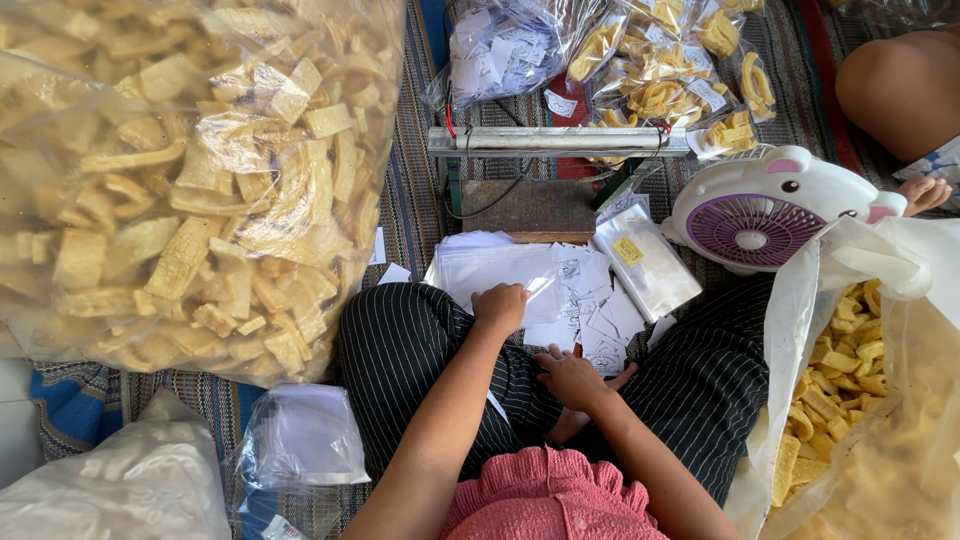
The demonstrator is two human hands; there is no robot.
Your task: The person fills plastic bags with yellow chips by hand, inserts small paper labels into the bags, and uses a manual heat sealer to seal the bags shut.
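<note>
1. so, i read this as the sorting step: my left hand [500, 305] presses, fingers curled, on the stack of clear flat plastic bags [500, 265] lying on my lap.
2. my right hand [570, 378] rests spread over the small white paper labels [590, 315] beside that stack; whether it pinches one, i cannot tell.
3. next move probably calls for peeling one slippery bag free.
4. the big sack of pale, ridged chips [190, 190] looks crinkly.

The person wears a pink ruffled top [545, 495] and black trousers with thin white pinstripes [400, 350]. Both forearms are bare, without sleeves, watch or rings on either hand.
</note>
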